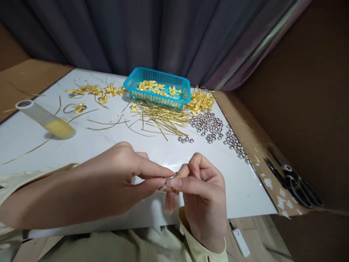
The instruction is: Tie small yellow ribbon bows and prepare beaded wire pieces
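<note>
Pale yellow sleeves fill the bottom edge of the frame, both cut off by it, as two bare hands meet over the near part of a white surface point(95, 145). Left hand point(120, 171) and right hand point(203, 193) press fingertips together around a tiny gold-coloured piece point(174, 175); the fingers are pinched narrow on it, and so little of it shows between them that its shape cannot be made out. Straight beyond the hands, at the far side of the surface, stands a turquoise basket point(158, 97) holding small yellow bows, only partly seen over its mesh wall. Just in front of the basket lies a loose heap of gold wire lengths point(160, 120), and to the basket's right a pile of yellow bows point(200, 101), touching a scatter of small silver bells point(208, 125) that trails toward the surface's right edge. Left of the basket sit several finished gold loops with bows point(92, 91), too small to read in detail. Farther left of the basket, a clear tube with yellow contents point(45, 118) lies on its side. Well to the right of the basket, off the white surface on brown board, black-handled scissors point(296, 182) lie among white paper scraps. A small white device point(240, 242) shows below the surface's near edge, its cord partly hidden. Dark curtains hang behind the basket.
</note>
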Motion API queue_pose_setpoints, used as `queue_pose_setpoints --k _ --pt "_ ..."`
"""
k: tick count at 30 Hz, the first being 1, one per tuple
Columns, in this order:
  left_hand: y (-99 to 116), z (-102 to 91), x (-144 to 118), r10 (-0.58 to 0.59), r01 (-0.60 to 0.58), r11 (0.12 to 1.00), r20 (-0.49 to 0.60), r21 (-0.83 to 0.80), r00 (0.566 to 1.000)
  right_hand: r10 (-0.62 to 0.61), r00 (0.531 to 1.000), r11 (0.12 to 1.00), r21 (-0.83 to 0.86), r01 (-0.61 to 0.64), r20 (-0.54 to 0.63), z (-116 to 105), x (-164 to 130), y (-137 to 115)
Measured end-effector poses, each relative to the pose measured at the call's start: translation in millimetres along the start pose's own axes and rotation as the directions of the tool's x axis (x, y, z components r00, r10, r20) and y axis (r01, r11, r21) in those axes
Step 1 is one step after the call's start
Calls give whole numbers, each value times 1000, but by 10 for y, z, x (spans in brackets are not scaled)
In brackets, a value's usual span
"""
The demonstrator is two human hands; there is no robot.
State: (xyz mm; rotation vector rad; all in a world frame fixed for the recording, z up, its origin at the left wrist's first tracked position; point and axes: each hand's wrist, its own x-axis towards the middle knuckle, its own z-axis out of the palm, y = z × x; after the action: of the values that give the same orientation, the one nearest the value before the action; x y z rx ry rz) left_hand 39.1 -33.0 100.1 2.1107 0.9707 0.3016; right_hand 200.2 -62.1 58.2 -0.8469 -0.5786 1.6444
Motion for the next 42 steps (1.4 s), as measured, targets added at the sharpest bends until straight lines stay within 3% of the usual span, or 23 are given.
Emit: queue_pose_setpoints --k 17,21,25,27,29,35,42 --pt "-47 33 -20 101 -96 992 -56 87 993 -12 999 1000 -4 12 32 -30 19 23" --pt "-61 7 9 -41 29 995 -134 -93 990 -57 998 998 -32 59 41 -55 1 -27" --pt "-9 -206 76 -215 213 910 33 -356 976 -106 991 987 -113 114 76 -82 -17 -186" --pt "23 -324 111 -191 224 879 118 -422 974 -109 987 980 -155 127 119 -67 1 -314" --pt "54 -406 134 -128 168 879 119 -446 985 -97 980 973 -192 131 175 -22 39 -469" --pt "171 -441 98 -49 15 915 -76 -404 996 150 906 939 -344 -5 396 245 207 -921" --pt "202 -454 79 -20 -9 741 -35 -671 999 278 783 945 -305 -119 557 441 435 -993"
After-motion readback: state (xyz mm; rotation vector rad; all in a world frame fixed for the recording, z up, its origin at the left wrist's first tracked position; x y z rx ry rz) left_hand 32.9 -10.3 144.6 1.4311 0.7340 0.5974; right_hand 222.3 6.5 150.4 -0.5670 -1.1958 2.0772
